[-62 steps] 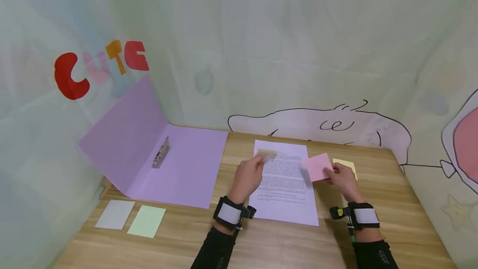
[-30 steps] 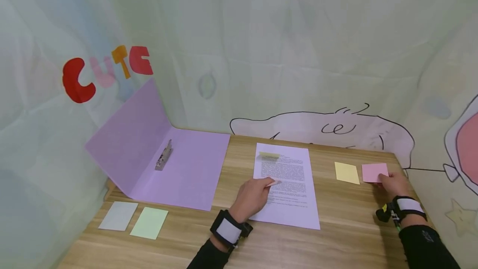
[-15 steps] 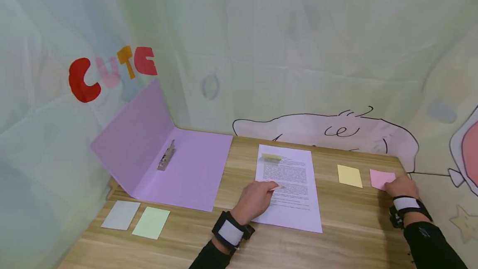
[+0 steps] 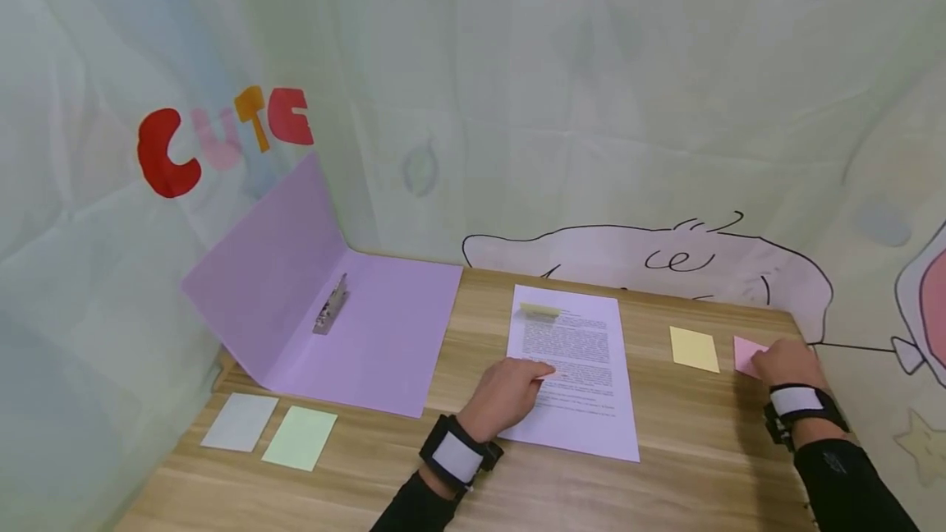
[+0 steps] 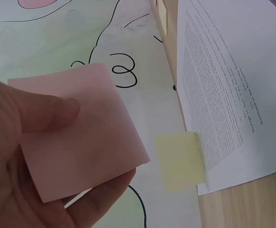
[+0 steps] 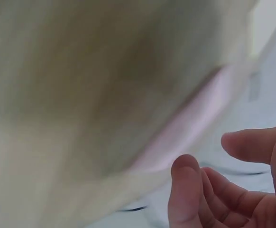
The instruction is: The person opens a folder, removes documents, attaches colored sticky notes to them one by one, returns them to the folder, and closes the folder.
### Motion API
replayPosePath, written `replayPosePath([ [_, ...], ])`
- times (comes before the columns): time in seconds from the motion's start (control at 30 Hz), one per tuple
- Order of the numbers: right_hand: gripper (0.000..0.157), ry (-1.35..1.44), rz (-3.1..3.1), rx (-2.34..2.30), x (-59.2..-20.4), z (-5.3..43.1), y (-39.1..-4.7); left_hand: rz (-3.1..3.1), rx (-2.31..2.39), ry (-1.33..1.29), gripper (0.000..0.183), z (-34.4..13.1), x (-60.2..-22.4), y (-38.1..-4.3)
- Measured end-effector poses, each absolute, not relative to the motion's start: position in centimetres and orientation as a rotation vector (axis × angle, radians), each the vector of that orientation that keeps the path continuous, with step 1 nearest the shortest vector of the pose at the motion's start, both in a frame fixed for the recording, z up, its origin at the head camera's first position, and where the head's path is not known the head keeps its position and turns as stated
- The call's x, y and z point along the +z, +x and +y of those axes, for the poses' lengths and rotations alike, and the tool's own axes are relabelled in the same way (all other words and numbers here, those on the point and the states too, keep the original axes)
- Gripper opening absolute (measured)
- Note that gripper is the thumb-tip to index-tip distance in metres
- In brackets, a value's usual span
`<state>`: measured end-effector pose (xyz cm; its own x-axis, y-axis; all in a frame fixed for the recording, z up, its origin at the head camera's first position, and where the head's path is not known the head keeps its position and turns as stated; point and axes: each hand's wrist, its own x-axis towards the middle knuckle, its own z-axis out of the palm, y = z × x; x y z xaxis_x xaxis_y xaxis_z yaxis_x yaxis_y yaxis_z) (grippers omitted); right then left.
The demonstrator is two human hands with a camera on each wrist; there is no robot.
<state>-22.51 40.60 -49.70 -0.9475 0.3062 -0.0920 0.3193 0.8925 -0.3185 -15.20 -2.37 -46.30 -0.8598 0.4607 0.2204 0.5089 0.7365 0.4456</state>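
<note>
We pinch a pink sticky note [image 5: 90,142] in our left hand [image 4: 502,396], over the printed sheet [image 4: 591,425]. Our right hand [image 4: 792,366], thumb and fingers apart, is close by another pink note [image 4: 745,353] near the right edge of the worktop [image 4: 687,466]. A purple folder [image 4: 392,335] sits toward its far left corner.

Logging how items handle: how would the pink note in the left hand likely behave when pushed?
The pink note is probably light: the left hand holds it just between thumb and fingers. Likely somewhat floppy, since its top edge bows slightly. Being flat, it seems unlikely to roll.
</note>
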Motion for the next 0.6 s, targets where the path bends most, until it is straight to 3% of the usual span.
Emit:
replayPosePath([
  [0.17,0.043,0.252,3.108,-0.554,-48.4,36.1,-22.4,-2.843,-0.721,-0.796,0.027,-1.9,-46.4,-15.0],
  [0.6,0.029,-0.288,2.591,-0.976,-48.0,22.4,-20.1,-2.797,-0.489,-0.932,0.026,-0.5,-47.5,-14.8],
])
